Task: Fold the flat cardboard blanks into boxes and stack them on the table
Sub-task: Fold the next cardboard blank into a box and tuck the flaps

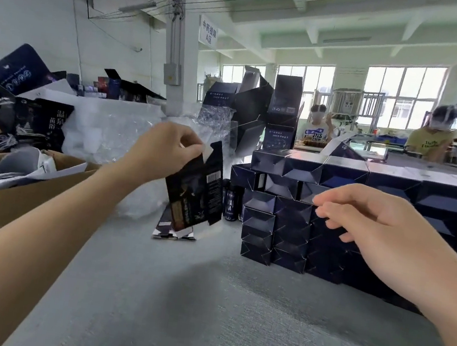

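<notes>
A wide grey table (202, 314) fills the lower part of the view. On its right side stands a big stack of folded boxes (296, 219), all dark blue. They are set in several rows, one on another, and the stack continues to the right edge. At the left edge of the table there is a large brown carton (14, 202) with grey and white material inside it. Behind the carton lies a heap of clear plastic wrap (116, 132).

The left hand (163, 149) is raised over the middle of the table. Its thumb and fingers are curled and pinch the top edge of a flat blank (195, 194). This dark blank hangs down from the hand, a little tilted, in the air to the left of the stack and apart from it. Under it, more flat pieces (174, 232) lie on the table.

The right hand (375, 221) hovers in front of the stack. Its fingers are loosely curled and they hold nothing. I cannot tell if the fingertips touch the boxes.

Two small dark bottles (230, 202) stand between the hanging blank and the stack.
</notes>
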